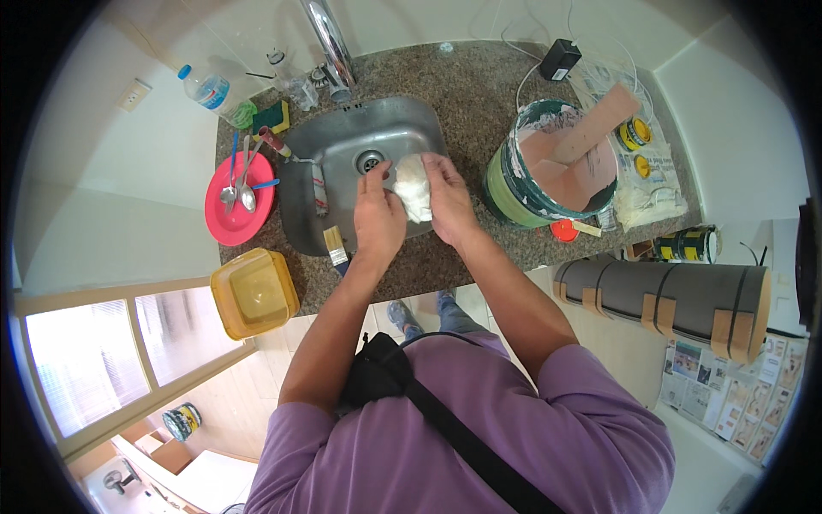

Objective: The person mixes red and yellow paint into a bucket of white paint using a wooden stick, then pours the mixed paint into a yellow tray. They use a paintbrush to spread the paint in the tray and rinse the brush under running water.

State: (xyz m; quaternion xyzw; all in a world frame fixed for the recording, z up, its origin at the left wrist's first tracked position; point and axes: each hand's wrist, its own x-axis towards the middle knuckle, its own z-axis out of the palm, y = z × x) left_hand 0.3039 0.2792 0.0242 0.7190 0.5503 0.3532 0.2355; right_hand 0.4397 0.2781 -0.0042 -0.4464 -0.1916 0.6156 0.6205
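Two spoons lay on a pink plate (pixel 238 208) at the counter's left edge, a yellow tub (pixel 253 293) at its front left corner. A paint roller (pixel 318 184) rested in the sink (pixel 377 128), a brush (pixel 335 245) on its front rim. Over the sink's front right, the left hand (pixel 378 216) and right hand (pixel 449 201) both clutched a white rag (pixel 413 187); the wiping looked unfinished. A paint bucket (pixel 548 163) stood right.

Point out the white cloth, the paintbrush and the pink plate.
white cloth (pixel 413 187), head view, on the bunched middle held between both hands.
paintbrush (pixel 335 243), head view, on its bristle end at the sink's front edge.
pink plate (pixel 229 220), head view, on bare plate below the spoons.
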